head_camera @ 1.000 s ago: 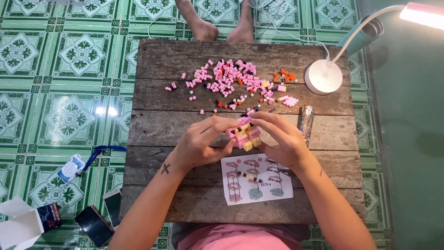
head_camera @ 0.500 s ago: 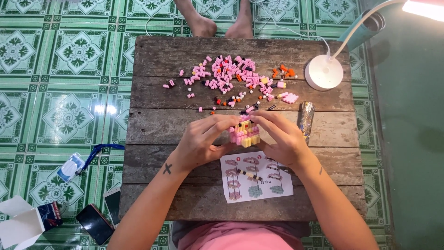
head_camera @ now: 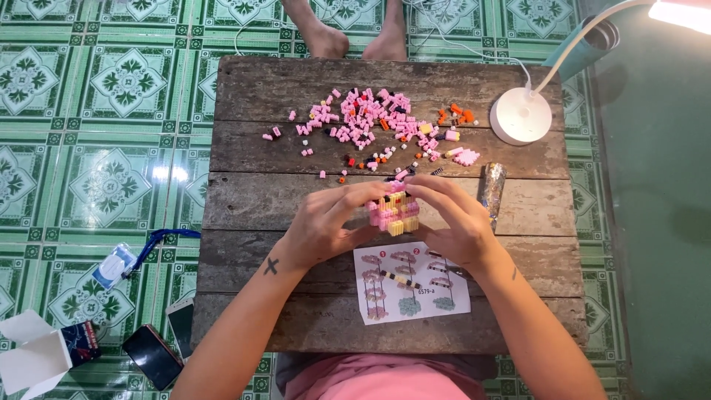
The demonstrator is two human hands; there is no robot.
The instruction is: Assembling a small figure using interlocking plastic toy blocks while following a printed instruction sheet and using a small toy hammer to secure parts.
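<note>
Both hands, left hand [head_camera: 320, 226] and right hand [head_camera: 458, 222], cupped the pink-and-yellow brick model [head_camera: 395, 211] above the counter [head_camera: 244, 192], fingers [head_camera: 437, 185] closed around it, steadying it near the loose bricks [head_camera: 370, 122] and instruction sheet [head_camera: 411, 285].

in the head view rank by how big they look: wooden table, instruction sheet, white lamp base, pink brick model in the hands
1. wooden table
2. instruction sheet
3. white lamp base and pink brick model: these look about alike, and the fingers hide part of the model, which is held nearer the camera, so no ranking between them.
</note>
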